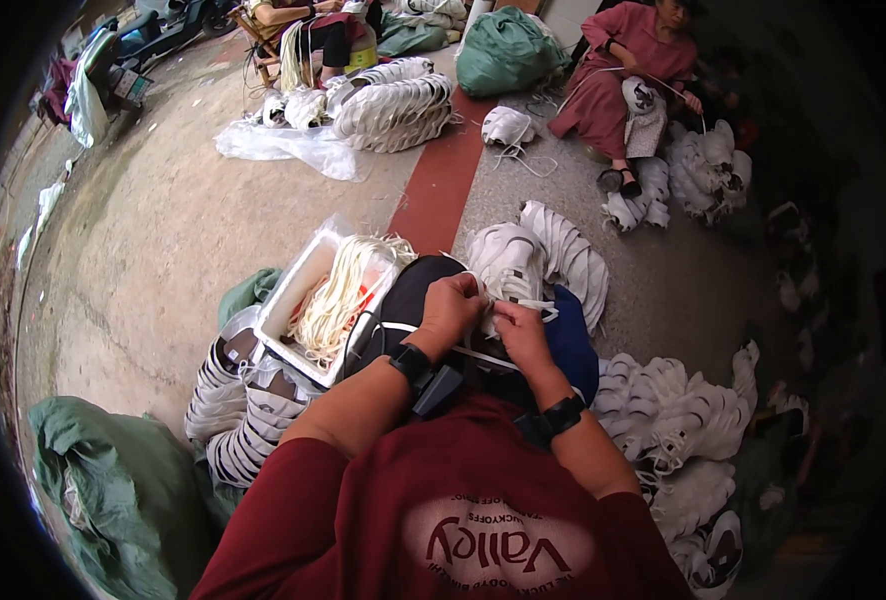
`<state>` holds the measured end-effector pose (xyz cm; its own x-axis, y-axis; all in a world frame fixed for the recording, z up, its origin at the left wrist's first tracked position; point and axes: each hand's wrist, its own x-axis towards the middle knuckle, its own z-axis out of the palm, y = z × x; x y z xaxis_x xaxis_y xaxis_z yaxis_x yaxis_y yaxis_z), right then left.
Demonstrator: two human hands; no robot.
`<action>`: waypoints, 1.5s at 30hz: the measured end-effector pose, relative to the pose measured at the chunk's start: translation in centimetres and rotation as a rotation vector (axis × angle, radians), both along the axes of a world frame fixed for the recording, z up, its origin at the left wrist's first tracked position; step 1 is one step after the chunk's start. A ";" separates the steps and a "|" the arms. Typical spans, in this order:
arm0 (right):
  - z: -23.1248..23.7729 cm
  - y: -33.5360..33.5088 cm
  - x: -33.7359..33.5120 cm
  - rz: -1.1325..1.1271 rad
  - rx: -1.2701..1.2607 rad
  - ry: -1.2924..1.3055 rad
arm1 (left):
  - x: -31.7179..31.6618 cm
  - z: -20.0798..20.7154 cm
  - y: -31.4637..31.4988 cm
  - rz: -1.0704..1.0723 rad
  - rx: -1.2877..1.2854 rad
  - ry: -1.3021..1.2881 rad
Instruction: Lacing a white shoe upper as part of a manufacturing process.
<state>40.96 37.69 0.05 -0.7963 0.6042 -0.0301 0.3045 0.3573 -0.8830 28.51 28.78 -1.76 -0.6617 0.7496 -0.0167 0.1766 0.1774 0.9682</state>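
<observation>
A white box (301,284) holds cream laces (338,300). Rightward, the left hand (453,308) pinches the near edge of a white shoe upper (508,258) lying just beyond, its long axis running away from the person (toe end unclear). The right hand (521,338) has bunched fingers, their grip hidden.

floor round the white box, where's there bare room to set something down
Widest is the concrete between the white box and the plastic sheet beyond it. A smaller grey patch lies between the shoe upper by the right hand and the seated co-worker's sandal. Crowded: at right, piled uppers; at lower left, striped uppers and a big green sack.
</observation>
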 end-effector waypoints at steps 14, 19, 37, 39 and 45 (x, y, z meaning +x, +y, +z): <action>2.1 -0.5 0.7 0.218 0.723 -0.264 | 1.3 1.3 -1.4 -0.136 0.088 0.625; 5.4 0.9 4.5 0.511 0.617 -0.353 | 1.2 1.4 -1.2 -0.129 0.016 0.558; 25.8 0.9 8.1 0.347 0.657 1.347 | 1.2 0.2 -1.1 -0.137 0.099 0.528; 25.6 1.4 8.0 0.348 0.648 1.338 | 1.0 1.1 -1.0 -0.140 0.084 0.570; 26.4 4.8 7.2 0.336 0.837 1.367 | 0.7 8.8 -3.4 -0.253 0.330 0.162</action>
<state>48.16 42.46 26.48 -0.0457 -0.1070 0.9932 -0.6804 0.7313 0.0475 29.20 25.40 7.02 -0.4308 0.8363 0.3393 0.3285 -0.2049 0.9220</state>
